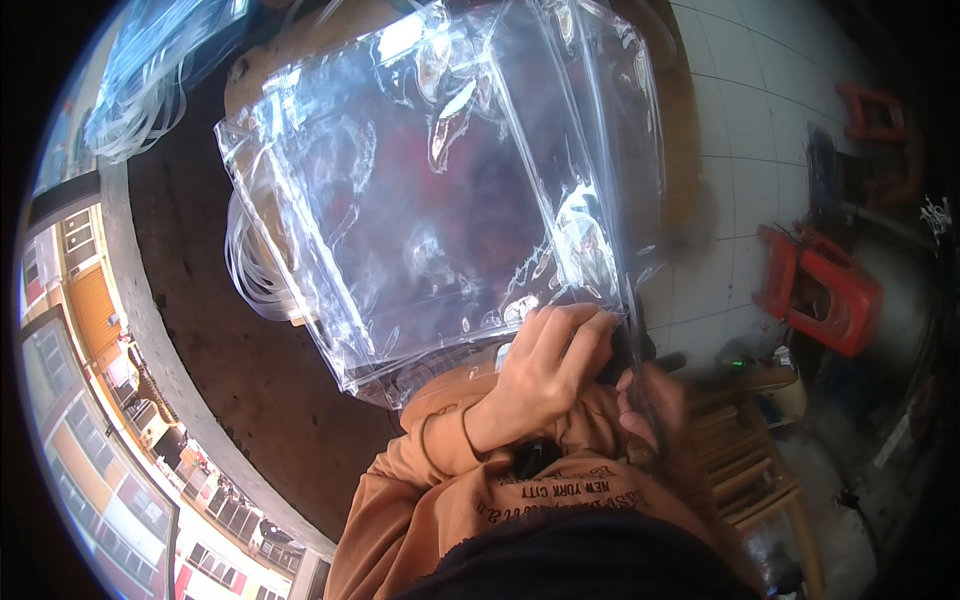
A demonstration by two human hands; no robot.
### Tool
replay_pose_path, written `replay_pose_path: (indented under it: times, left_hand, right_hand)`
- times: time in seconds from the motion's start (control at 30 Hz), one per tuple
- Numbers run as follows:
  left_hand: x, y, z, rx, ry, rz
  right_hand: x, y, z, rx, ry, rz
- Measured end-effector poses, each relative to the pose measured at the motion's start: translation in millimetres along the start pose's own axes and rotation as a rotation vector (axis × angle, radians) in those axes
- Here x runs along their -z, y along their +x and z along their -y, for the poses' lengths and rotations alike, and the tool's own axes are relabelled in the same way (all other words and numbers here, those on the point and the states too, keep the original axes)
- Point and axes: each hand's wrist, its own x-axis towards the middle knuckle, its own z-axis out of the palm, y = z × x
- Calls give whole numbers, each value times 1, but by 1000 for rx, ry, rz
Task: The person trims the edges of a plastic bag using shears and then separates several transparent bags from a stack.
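Note:
A large transparent plastic bag or cover (430, 220) is spread out in front of me, wrinkled and glossy, with folded seams along its sides. At its near right corner, my left hand (550, 362) is closed, the fingertips pinched on the plastic's edge. Just right of it, my right hand (655, 405) is partly blurred, with fingers curled around a dark narrow strip (636, 365) that runs up beside the plastic's right seam. I cannot tell what this strip is. The plastic's near edge lies close to my body.
Loops of transparent tubing or strip (255, 260) hang at the plastic's left side. More bundled plastic (150, 90) lies at the far left. On the right are a red plastic stool (825, 290), another red stool (875, 115) and a wooden slatted chair (750, 470) on a tiled floor (735, 150).

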Motion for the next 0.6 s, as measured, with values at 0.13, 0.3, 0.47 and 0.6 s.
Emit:
replay_pose_path:
  times: [0.13, 0.3, 0.47, 0.6]
  left_hand:
    - [0, -1, 0, 2, -26, -39]
    - [-1, 1, 2, -1, -41, -32]
    - [3, 4, 3, -62, -10, 74]
    - [5, 3, 4, -78, 3, 140]
  right_hand:
    - [2, 4, 5, 29, -22, -3]
    - [7, 3, 11, -34, 30, 22]
    - [6, 1, 18, -140, 141, 45]
    - [2, 2, 19, -148, 118, 40]
